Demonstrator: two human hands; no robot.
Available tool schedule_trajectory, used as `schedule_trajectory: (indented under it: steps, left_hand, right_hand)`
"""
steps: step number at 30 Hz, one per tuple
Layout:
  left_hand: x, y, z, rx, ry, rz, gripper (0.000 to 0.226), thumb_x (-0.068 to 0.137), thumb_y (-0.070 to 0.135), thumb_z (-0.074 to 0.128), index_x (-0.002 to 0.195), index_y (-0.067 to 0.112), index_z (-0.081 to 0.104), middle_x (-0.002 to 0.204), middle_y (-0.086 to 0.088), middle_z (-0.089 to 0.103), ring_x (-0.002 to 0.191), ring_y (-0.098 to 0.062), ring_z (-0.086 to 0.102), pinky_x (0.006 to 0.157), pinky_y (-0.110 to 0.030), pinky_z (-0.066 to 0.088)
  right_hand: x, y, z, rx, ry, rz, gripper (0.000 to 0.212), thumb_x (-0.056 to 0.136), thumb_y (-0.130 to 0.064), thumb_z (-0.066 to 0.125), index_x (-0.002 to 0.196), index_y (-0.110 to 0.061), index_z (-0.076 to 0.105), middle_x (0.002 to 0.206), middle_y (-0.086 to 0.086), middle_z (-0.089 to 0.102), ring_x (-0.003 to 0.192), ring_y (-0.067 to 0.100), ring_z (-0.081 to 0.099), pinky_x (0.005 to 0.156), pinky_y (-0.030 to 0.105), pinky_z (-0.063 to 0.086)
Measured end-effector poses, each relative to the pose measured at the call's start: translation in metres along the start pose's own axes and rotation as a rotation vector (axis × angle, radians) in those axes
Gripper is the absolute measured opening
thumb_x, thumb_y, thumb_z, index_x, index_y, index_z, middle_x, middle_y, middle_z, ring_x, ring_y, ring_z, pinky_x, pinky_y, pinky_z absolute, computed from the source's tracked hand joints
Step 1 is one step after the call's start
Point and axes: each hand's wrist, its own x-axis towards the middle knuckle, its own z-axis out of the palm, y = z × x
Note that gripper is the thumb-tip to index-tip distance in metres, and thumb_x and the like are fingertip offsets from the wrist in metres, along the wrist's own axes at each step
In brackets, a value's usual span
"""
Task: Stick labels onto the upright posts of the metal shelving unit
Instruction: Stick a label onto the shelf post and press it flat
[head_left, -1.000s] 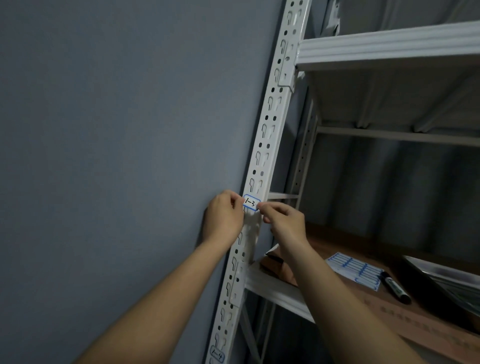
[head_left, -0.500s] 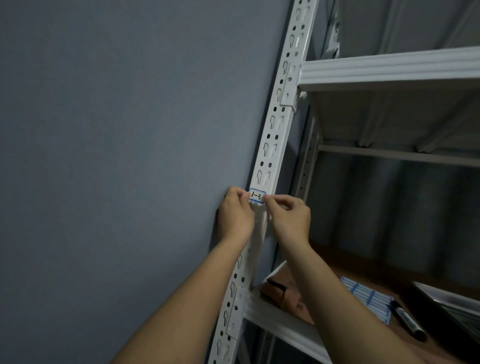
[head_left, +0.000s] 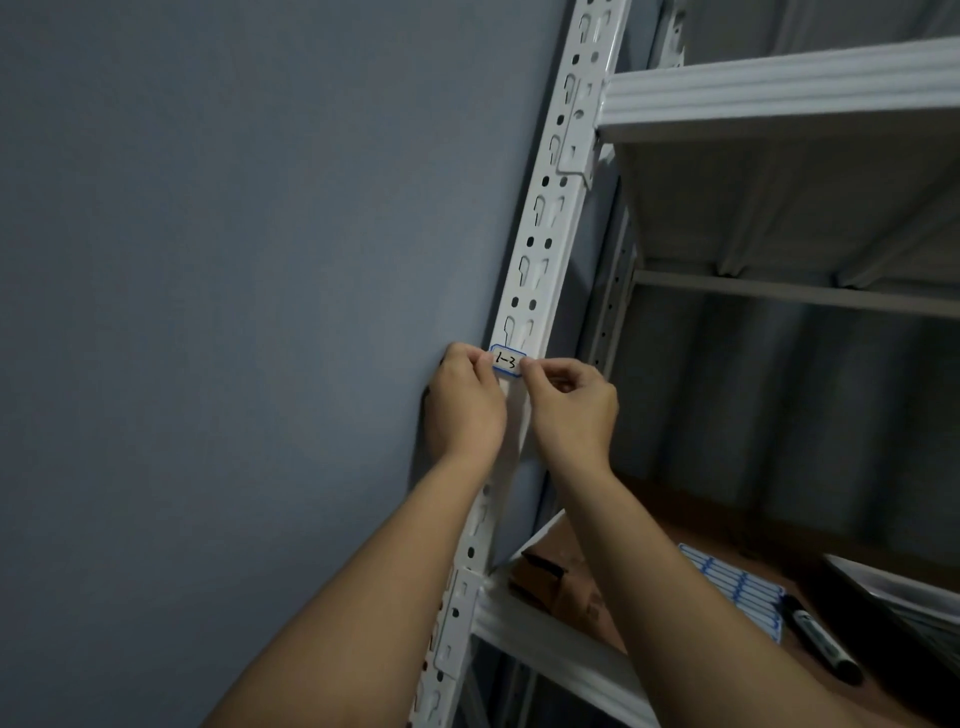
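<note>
A white perforated upright post (head_left: 545, 223) of the metal shelving unit runs from bottom left to top centre. A small white label (head_left: 507, 360) with a blue border, marked "1-3", lies against the post's front face. My left hand (head_left: 465, 402) pinches its left end and my right hand (head_left: 571, 405) pinches its right end, fingers curled. Both forearms reach up from the bottom of the view.
A grey wall (head_left: 234, 312) fills the left. An upper shelf beam (head_left: 779, 88) and a lower beam (head_left: 545, 644) join the post. On the lower shelf lie a sheet of blue-bordered labels (head_left: 737, 587), a black marker (head_left: 821, 644), a brown cardboard piece (head_left: 561, 587) and a dark tray (head_left: 904, 597).
Both hands have carried the label a little higher up the post, and the view has tilted upward with them. The grip on the label is unchanged.
</note>
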Motion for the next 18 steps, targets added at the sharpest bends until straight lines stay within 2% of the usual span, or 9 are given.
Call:
schedule_trajectory:
  steps: [8, 18]
  left_hand:
    - [-0.0005, 0.0019, -0.0006, 0.022, -0.001, -0.016, 0.018, 0.097, 0.023, 0.047, 0.095, 0.009, 0.058, 0.097, -0.008, 0.068, 0.088, -0.027, 0.062, 0.064, -0.026, 0.037]
    - [-0.0010, 0.0020, -0.0003, 0.035, -0.018, -0.011, 0.018, 0.097, 0.022, 0.047, 0.097, 0.009, 0.059, 0.099, -0.008, 0.068, 0.091, -0.028, 0.062, 0.070, -0.031, 0.042]
  right_hand:
    - [0.0035, -0.0034, 0.0014, -0.100, 0.015, -0.020, 0.023, 0.083, -0.030, 0.071, 0.064, -0.033, 0.058, 0.090, -0.001, 0.066, 0.079, 0.009, 0.063, 0.077, 0.040, 0.055]
    - [0.0034, -0.0048, 0.0005, -0.236, 0.026, -0.079, 0.013, 0.084, -0.029, 0.070, 0.074, -0.026, 0.063, 0.092, -0.004, 0.065, 0.078, 0.007, 0.060, 0.074, 0.031, 0.053]
